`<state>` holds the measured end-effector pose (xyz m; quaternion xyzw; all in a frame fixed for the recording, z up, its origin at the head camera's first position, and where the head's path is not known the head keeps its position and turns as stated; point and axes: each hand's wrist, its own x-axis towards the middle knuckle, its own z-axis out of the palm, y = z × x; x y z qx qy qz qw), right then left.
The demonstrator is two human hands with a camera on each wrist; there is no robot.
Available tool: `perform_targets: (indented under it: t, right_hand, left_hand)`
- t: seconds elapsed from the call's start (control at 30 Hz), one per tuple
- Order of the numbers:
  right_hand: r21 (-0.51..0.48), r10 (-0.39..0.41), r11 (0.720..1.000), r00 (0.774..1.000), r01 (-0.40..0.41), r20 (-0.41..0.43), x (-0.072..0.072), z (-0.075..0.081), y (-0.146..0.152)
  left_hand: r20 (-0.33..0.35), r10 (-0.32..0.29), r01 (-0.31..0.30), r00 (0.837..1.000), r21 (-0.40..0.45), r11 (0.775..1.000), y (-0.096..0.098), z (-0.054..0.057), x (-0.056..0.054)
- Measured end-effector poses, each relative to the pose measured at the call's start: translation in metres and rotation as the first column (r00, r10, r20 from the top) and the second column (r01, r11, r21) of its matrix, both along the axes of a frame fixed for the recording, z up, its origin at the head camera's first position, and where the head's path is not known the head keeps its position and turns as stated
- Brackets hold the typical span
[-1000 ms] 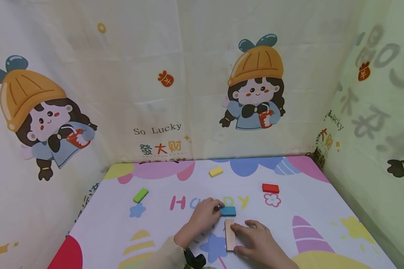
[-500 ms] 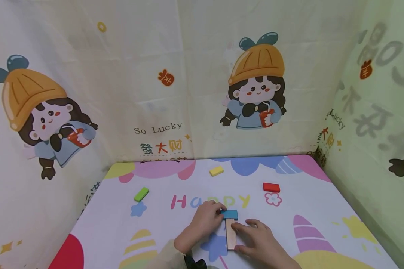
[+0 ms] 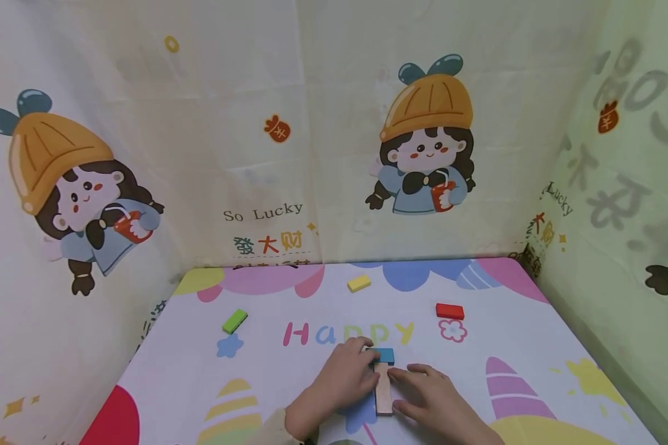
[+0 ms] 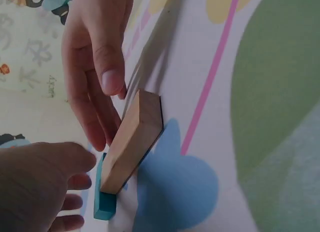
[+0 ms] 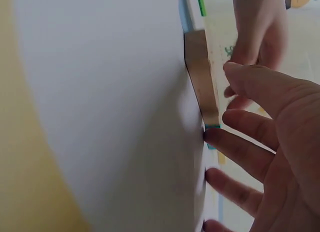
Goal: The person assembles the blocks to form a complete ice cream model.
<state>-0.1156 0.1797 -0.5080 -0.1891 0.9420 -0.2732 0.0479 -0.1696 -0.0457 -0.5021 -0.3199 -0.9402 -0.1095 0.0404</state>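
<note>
A plain wooden block [image 3: 384, 390] lies lengthwise on the table, and a blue block [image 3: 385, 355] lies crosswise against its far end, forming a T. My left hand [image 3: 342, 377] is just left of both, its loosely bent fingers covering the blue block's left end in the head view. In the left wrist view its thumb [image 4: 77, 157] stands a small gap off the blocks. To the right, my right hand [image 3: 436, 398] has its fingers spread, with its fingertips beside the wooden block's right side. The right wrist view shows those fingers [image 5: 245, 147] extended, pinching nothing.
A green block [image 3: 235, 321] lies at the left, a yellow block [image 3: 359, 283] near the back edge, and a red block [image 3: 449, 311] at the right. Printed cloth walls [image 3: 334, 235] rise behind and on both sides of the table.
The blue block has come nearer to me and now meets the wooden block's far end. My left hand has loosened from it and shifted closer, beside the wooden block. The right hand barely moved.
</note>
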Motion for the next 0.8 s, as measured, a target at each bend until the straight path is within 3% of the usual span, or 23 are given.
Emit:
perform_targets:
  t: [0.2,0.4,0.6,0.8]
  right_hand:
    - [-0.002,-0.003,1.000,0.995,0.003,-0.103,-0.003,-0.001,0.016]
    - [0.004,-0.111,0.994,0.981,0.113,-0.160,-0.014,-0.001,0.036]
    - [-0.019,-0.238,0.971,0.968,0.237,-0.079,-0.032,0.003,0.062]
    - [-0.087,-0.400,0.912,0.916,0.401,0.023,-0.052,0.009,0.090]
  left_hand:
    - [0.035,-0.110,0.113,0.993,-0.103,0.988,-0.004,0.003,0.017]
    - [0.027,-0.147,0.150,0.989,-0.150,0.977,-0.005,0.007,0.029]
    - [-0.018,-0.164,0.159,0.986,-0.166,0.973,-0.005,0.007,0.032]
    - [-0.040,-0.144,0.137,0.989,-0.147,0.980,-0.004,0.005,0.034]
